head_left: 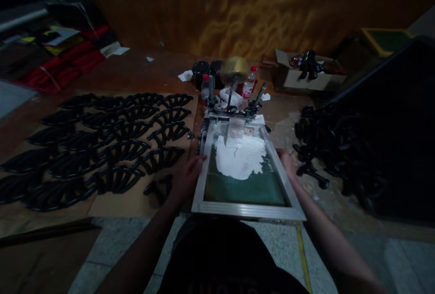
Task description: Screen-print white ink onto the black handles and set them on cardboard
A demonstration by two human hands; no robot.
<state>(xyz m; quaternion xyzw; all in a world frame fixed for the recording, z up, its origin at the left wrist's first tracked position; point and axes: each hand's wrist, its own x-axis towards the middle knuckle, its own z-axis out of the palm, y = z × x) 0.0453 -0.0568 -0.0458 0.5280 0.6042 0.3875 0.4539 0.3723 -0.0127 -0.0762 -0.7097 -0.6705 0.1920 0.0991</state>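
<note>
A screen-printing frame [249,210] with a metal rim and green mesh lies in front of my body. A thick patch of white ink [239,160] spreads over its upper half. At the far end of the mesh, a pale flat squeegee-like blade [235,132] touches the ink. My left hand [188,174] is at the left rim with its fingers curled in; whatever they hold is hidden. Along the right rim is my right hand [287,165], its fingers mostly out of sight behind the frame. A hinged clamp [233,113] stands at the frame's far edge.
Rows of glossy black curved pieces [122,151] cover cardboard on the left. More black pieces [314,171] lie heaped on the right beside a large dark shape. Behind the clamp stand red-capped bottles [249,83] and black tubs [200,73]. A cardboard box [306,80] sits at back right.
</note>
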